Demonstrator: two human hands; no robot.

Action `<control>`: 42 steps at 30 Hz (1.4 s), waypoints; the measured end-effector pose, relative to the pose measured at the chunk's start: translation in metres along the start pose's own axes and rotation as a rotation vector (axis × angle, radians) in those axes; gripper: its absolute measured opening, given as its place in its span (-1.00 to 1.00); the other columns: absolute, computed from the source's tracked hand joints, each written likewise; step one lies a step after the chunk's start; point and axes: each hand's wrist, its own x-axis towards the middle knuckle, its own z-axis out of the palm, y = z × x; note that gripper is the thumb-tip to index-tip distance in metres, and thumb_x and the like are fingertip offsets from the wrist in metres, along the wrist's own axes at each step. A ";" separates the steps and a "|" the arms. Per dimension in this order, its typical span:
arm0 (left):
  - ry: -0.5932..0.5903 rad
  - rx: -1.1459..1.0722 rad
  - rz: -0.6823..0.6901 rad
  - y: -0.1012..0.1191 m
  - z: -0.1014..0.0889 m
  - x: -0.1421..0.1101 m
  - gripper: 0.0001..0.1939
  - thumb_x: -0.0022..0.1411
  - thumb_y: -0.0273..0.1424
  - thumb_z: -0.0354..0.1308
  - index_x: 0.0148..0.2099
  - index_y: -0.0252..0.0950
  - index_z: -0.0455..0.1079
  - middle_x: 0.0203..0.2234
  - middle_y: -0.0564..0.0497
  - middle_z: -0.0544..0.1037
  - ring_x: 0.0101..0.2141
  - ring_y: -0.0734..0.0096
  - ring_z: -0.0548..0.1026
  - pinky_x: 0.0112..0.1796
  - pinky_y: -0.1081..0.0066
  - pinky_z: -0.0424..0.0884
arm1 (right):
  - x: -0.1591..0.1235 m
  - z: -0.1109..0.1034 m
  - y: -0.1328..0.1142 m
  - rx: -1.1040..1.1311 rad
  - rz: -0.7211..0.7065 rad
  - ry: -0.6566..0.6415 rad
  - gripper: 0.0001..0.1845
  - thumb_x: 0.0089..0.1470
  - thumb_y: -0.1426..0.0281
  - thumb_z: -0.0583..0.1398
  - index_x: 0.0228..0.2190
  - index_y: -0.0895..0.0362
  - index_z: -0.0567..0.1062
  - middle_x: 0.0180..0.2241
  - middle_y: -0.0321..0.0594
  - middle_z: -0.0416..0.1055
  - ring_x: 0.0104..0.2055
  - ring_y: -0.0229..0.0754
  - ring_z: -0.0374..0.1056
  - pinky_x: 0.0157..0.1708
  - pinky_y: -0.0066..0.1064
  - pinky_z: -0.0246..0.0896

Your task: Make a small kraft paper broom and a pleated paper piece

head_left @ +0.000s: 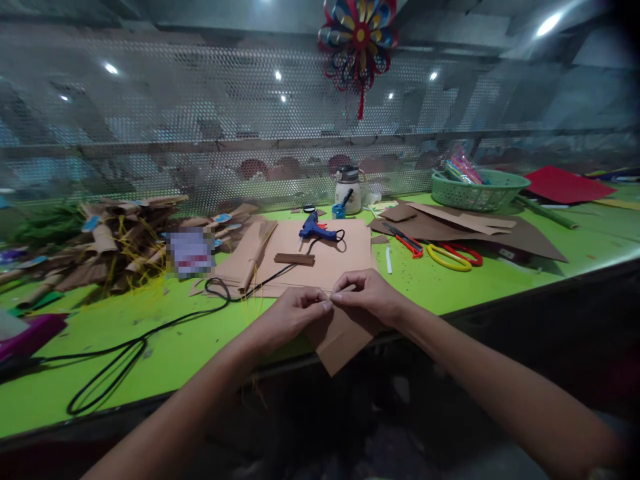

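Both hands meet at the near edge of the green table [150, 340], pinching the top edge of a brown paper sheet [343, 343] that hangs over the table's rim. My left hand [295, 315] is closed on the sheet from the left. My right hand [367, 293] is closed on it from the right, fingertips touching those of the left. Just beyond lie a larger brown card [330, 257], a small dark brown strip [294, 259] and a blue glue gun [316, 230].
The glue gun's black cable [150, 333] loops across the table to the left. Red and yellow scissors [453, 255] and a red cutter [407, 241] lie right of the card. Brown paper sheets [465, 227], a green basket [477, 188], a white jar [349, 190] and a pile of paper rolls [115, 243] stand further back.
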 end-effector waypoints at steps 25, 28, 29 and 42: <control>0.064 0.022 -0.028 -0.008 -0.003 0.002 -0.59 0.04 -0.09 0.19 -0.48 -0.38 0.32 -0.63 0.13 0.27 -0.57 0.56 0.17 -0.52 0.52 0.05 | 0.001 -0.002 0.003 0.100 0.048 0.023 -0.69 -0.20 0.22 0.36 -0.54 0.22 0.50 -0.61 -0.34 0.37 -0.58 -0.35 0.19 -0.52 -0.48 0.06; 0.062 0.010 -0.045 -0.008 -0.004 0.002 -0.59 0.05 -0.09 0.18 -0.51 -0.37 0.27 -0.65 0.15 0.23 -0.59 0.59 0.13 -0.54 0.53 0.02 | 0.003 -0.003 0.006 0.091 0.040 0.033 -0.68 -0.21 0.21 0.36 -0.54 0.23 0.50 -0.62 -0.34 0.36 -0.58 -0.35 0.19 -0.53 -0.48 0.06; 0.058 0.007 -0.048 -0.009 -0.004 0.001 -0.59 0.06 -0.09 0.17 -0.52 -0.36 0.26 -0.66 0.16 0.22 -0.59 0.59 0.12 -0.54 0.53 0.01 | 0.003 -0.003 0.007 0.085 0.040 0.037 -0.68 -0.20 0.21 0.36 -0.55 0.23 0.50 -0.62 -0.34 0.36 -0.58 -0.35 0.18 -0.53 -0.48 0.05; 0.049 0.056 -0.023 -0.009 -0.003 0.003 -0.62 0.06 -0.13 0.17 -0.50 -0.38 0.29 -0.64 0.14 0.23 -0.57 0.57 0.13 -0.52 0.51 0.03 | 0.004 0.001 0.002 0.000 0.047 0.076 -0.61 -0.31 0.14 0.39 -0.58 0.23 0.51 -0.69 -0.39 0.29 -0.63 -0.39 0.08 -0.59 -0.49 -0.07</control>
